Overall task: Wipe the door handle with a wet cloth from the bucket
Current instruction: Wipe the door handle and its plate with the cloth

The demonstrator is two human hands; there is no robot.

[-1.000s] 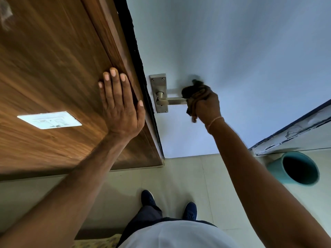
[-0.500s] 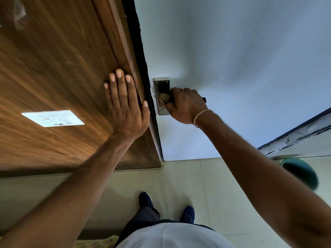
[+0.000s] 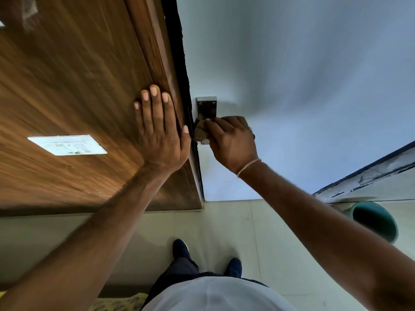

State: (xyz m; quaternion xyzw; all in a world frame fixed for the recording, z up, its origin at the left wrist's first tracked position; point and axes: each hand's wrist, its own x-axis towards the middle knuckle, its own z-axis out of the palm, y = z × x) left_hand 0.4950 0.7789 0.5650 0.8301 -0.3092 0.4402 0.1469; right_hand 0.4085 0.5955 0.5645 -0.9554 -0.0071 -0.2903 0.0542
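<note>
A metal door handle plate is fixed on the pale door, close to its left edge. My right hand is shut on a brownish cloth and presses it against the lower part of the plate; the lever itself is hidden under hand and cloth. My left hand lies flat, fingers spread, on the wooden panel beside the door edge, holding nothing. A teal bucket stands on the floor at the right, partly hidden behind my right forearm.
A white switch plate is set in the wooden panel at the left. Pale floor tiles lie below, with my two dark shoes on them. A worn door frame edge runs along the right.
My right hand with the cloth slid left along the lever from its free end to the plate, then dropped slightly lower on it. My left hand stayed flat on the wood.
</note>
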